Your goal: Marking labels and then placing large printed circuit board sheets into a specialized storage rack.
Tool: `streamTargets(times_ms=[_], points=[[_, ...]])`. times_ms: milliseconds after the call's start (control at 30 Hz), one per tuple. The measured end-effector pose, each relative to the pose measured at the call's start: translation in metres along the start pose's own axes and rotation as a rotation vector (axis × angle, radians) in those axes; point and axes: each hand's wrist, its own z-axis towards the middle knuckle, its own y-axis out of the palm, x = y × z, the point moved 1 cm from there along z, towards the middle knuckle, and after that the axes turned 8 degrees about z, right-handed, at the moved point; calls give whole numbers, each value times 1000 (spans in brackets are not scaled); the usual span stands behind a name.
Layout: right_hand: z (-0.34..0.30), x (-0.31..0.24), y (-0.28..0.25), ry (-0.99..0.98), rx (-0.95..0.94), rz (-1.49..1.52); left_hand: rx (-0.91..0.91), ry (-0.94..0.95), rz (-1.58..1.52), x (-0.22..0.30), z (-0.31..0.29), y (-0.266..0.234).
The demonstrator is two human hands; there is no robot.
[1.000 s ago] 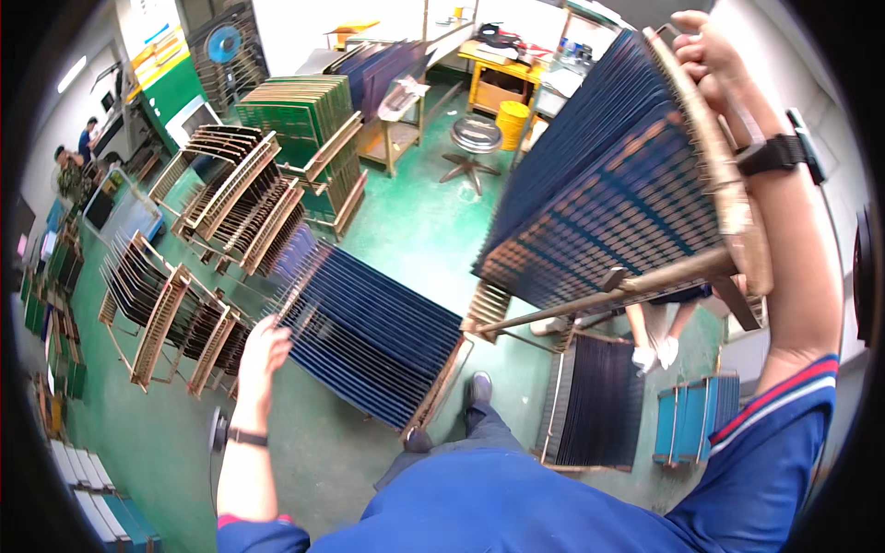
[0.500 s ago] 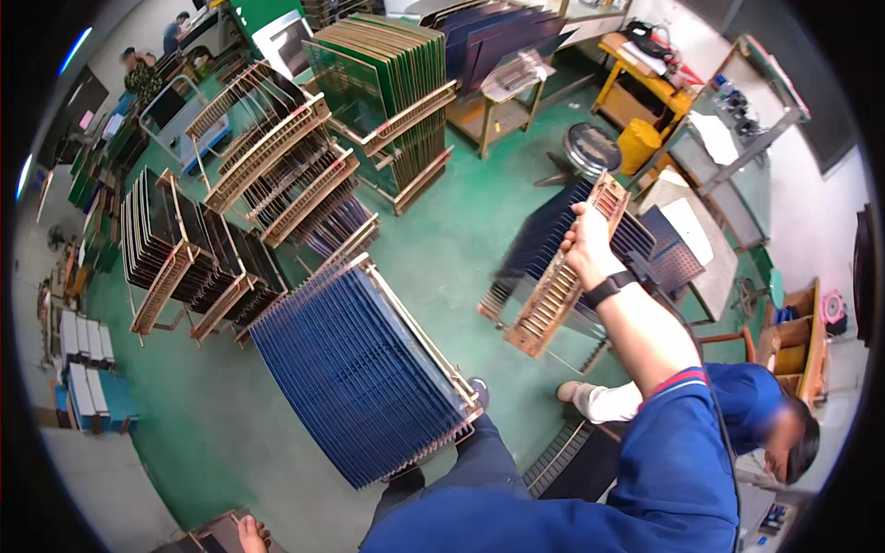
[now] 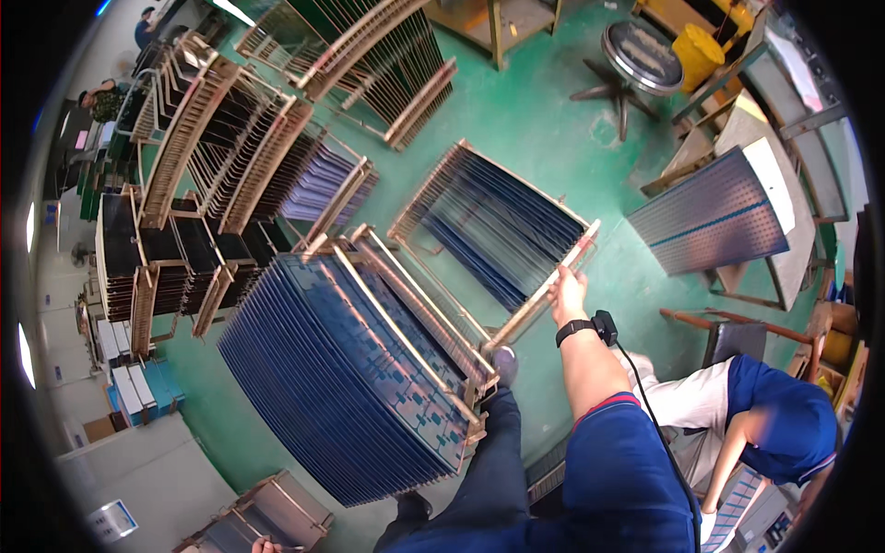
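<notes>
My right hand (image 3: 569,293), with a black wristband, is closed on the near wooden end bar of a slotted rack (image 3: 591,235). Dark blue panels (image 3: 516,207) stand side by side in that rack, which is low over the green floor; whether it rests there I cannot tell. Of my left hand (image 3: 265,546) only a few fingers show at the lower edge, beside a small rack (image 3: 300,502); its grip is hidden. Between my hands stands a larger rack (image 3: 410,343) packed with blue patterned panels (image 3: 323,369), close to my shoe.
Racks of dark and purple panels (image 3: 318,184) stand at the far left. A round stool (image 3: 643,57) is at the far right, nearer a leaning perforated panel (image 3: 710,217). A co-worker in a blue cap (image 3: 793,424) bends over a light panel on the right.
The rack in my right hand has gone down and left, from tilted up to lying lower beside the larger rack. My view has shifted down and nearer; the co-worker has bent further over.
</notes>
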Motion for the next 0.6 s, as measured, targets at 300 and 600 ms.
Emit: streamTargets(times_ms=[300, 600], points=[[53, 21, -91, -73, -13, -737, -129, 5, 103, -34, 50, 5], [-166, 45, -192, -395, -309, -1150, -348, 400, 186, -52, 146, 18]])
